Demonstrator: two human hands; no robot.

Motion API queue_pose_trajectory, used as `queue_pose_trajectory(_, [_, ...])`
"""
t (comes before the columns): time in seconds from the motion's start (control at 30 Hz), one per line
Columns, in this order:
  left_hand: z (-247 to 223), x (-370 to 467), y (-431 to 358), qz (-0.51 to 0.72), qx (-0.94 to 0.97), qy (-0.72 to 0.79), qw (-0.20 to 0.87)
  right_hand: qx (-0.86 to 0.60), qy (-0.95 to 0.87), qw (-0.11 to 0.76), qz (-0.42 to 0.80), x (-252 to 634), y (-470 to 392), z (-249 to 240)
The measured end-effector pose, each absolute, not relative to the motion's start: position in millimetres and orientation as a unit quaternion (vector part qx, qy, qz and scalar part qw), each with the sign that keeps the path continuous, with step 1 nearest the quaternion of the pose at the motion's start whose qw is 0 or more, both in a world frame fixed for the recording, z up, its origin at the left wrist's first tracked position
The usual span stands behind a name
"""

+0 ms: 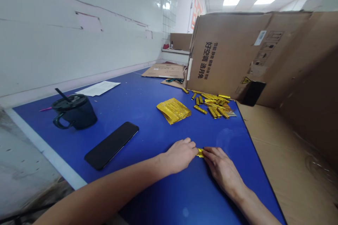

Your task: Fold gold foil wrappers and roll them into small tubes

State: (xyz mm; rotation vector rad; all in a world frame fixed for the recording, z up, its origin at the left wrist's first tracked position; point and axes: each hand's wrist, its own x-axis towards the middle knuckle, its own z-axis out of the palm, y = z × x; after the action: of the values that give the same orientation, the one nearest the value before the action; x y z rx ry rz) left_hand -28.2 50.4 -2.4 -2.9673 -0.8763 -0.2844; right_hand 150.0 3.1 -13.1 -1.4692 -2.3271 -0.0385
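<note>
Between my two hands, low over the blue table, is a small piece of gold foil paper. My left hand has its fingers curled on the foil's left end. At the other end, my right hand pinches it with thumb and fingers. Only a short middle stretch of the foil shows; the fingers cover the rest. Beyond my hands lies a flat stack of gold foil sheets. To its right, a loose pile of rolled gold foil pieces spreads toward the box.
A dark mug with a straw and a black phone are on the left. White papers lie near the wall. A big cardboard box stands at the back right, with flat cardboard beside it.
</note>
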Motion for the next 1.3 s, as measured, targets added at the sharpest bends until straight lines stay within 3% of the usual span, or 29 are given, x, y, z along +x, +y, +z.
queue_pose_trajectory(0.17, [-1.0, -26.4, 50.3, -0.132, -0.947, -0.291, -0.022, -0.526, -0.819, 0.23, 0.011, 151.5, 2.7, -14.3])
queue_pose_trajectory(0.37, [3.3, -27.5, 44.5, -0.184, -0.925, -0.306, -0.134, -0.584, -0.741, 0.313, 0.11, 154.7, 3.3, -14.0])
queue_pose_trajectory(0.5, [1.4, -31.4, 44.8, -0.197, -0.903, -0.325, -0.201, -0.568, -0.75, 0.322, 0.106, 152.2, 0.8, -13.5])
queue_pose_trajectory(0.73, [-14.2, -28.6, 52.6, -0.289, -0.702, -0.397, -0.516, -0.572, -0.693, 0.38, 0.221, 147.9, -6.1, -7.7])
queue_pose_trajectory(0.87, [-10.5, -27.5, 57.8, -0.31, -0.608, -0.4, -0.612, -0.528, -0.712, 0.427, 0.178, 148.1, -9.4, -3.2])
queue_pose_trajectory(1.3, [-5.2, -28.9, 56.9, -0.299, -0.546, -0.388, -0.68, -0.44, -0.822, 0.361, 0.007, 144.5, -10.9, -8.9])
